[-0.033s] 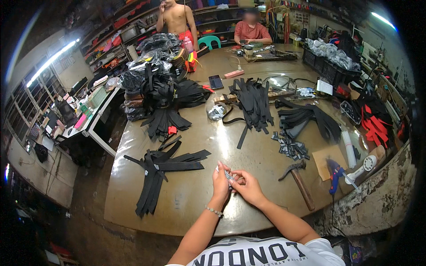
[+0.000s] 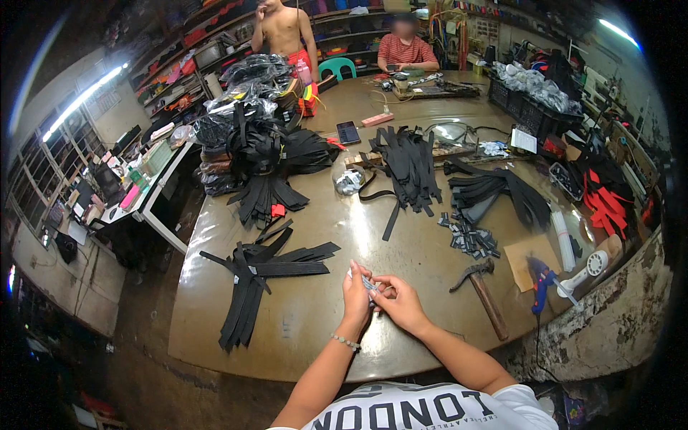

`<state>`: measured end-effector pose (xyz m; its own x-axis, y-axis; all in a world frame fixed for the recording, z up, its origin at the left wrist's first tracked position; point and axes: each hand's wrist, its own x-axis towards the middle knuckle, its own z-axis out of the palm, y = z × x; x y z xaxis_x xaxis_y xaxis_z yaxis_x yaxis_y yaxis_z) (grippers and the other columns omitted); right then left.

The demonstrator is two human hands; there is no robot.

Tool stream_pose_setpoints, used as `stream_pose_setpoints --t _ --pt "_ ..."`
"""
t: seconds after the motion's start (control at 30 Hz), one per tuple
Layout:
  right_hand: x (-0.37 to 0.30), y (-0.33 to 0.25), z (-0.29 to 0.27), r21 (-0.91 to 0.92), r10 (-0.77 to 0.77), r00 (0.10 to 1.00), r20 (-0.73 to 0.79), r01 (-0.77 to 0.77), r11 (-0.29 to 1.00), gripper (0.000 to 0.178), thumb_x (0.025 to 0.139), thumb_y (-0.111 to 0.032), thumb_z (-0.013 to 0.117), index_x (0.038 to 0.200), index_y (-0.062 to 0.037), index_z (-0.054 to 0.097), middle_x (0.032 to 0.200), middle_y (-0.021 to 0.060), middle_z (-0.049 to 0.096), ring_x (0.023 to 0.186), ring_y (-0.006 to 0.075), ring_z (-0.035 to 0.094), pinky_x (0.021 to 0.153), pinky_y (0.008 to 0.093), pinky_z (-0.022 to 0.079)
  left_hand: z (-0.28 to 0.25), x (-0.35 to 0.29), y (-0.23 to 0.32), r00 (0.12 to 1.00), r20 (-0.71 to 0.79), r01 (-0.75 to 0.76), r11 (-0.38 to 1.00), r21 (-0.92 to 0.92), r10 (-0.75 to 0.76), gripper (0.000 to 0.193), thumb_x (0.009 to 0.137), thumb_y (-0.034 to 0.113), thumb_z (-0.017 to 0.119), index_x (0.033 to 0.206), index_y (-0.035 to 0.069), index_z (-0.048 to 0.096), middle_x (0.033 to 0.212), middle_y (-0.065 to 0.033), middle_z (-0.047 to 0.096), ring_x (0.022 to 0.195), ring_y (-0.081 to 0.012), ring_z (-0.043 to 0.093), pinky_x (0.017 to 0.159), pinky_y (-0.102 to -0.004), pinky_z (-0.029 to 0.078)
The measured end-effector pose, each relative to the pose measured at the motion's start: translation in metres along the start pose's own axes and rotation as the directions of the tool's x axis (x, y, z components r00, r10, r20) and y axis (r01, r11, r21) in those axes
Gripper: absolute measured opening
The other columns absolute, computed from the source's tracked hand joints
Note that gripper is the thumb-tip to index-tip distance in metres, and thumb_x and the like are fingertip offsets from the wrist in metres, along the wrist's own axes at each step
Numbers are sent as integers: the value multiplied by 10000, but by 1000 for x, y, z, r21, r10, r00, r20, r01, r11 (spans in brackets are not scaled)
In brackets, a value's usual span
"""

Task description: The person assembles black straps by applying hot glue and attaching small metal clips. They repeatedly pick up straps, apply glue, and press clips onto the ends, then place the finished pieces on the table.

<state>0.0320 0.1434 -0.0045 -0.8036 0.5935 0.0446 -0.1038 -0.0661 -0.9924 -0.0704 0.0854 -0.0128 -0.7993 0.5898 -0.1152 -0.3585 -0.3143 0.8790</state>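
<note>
Close together above the near middle of the table, my left hand [image 2: 354, 295] and my right hand [image 2: 400, 304] pinch a small grey piece [image 2: 369, 284] between them. Fingers cover most of it, so its kind cannot be made out. Left of my hands lies a fanned heap of black straps [image 2: 247, 287]. To the right rest a hammer with a wooden handle [image 2: 489, 304] and a pile of small grey-and-black pieces [image 2: 469, 236].
More black straps [image 2: 408, 168] lie farther back, beside a clear bag [image 2: 349, 182] and a phone [image 2: 348, 132]. At right are a blue glue gun [image 2: 542, 276] on brown card and a white tape dispenser-like object [image 2: 591, 269]. Two people are across the table [image 2: 301, 351].
</note>
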Motion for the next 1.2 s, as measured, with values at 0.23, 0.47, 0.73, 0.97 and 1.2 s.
stream_pose_setpoints --t 0.23,0.47,0.73,0.97,1.2 --pt "5 1 -12 -143 -30 998 -57 22 990 186 901 -96 690 1027 34 649 861 68 671 750 105 637 642 247 539 -5 9 -9 996 2 81 929 -361 -86 386 1050 439 387 846 115 438 771 -28 499 710 -141 499 644 -269 445" --pt "15 9 -21 280 39 981 -188 16 960 197 929 -110 661 1043 48 632 941 96 684 811 134 671 713 253 546 -13 14 2 958 222 285 721 -632 -184 415 1057 430 343 778 147 460 999 -54 623 911 -209 560 961 -396 467" --pt "12 28 -2 262 33 999 41 -43 964 222 919 -101 659 1084 47 648 1032 113 685 938 133 643 847 263 508 -3 6 -7 995 77 82 916 -392 -56 374 1062 434 335 844 160 467 1377 -64 537 1257 -216 440 1075 -431 371" --pt "7 21 -5 203 196 973 123 -218 954 354 970 -310 617 1053 29 679 968 18 677 846 60 582 756 234 475 1 9 -5 994 105 8 938 -346 31 426 1054 470 328 928 93 481 1308 -87 545 1119 -228 574 935 -362 487" --pt "6 16 0 185 158 984 83 -171 968 343 926 -224 689 1118 56 640 988 87 684 893 111 628 783 263 512 6 5 -7 988 48 152 895 -419 -145 420 1031 493 398 903 107 503 1067 -80 593 980 -229 594 890 -373 498"
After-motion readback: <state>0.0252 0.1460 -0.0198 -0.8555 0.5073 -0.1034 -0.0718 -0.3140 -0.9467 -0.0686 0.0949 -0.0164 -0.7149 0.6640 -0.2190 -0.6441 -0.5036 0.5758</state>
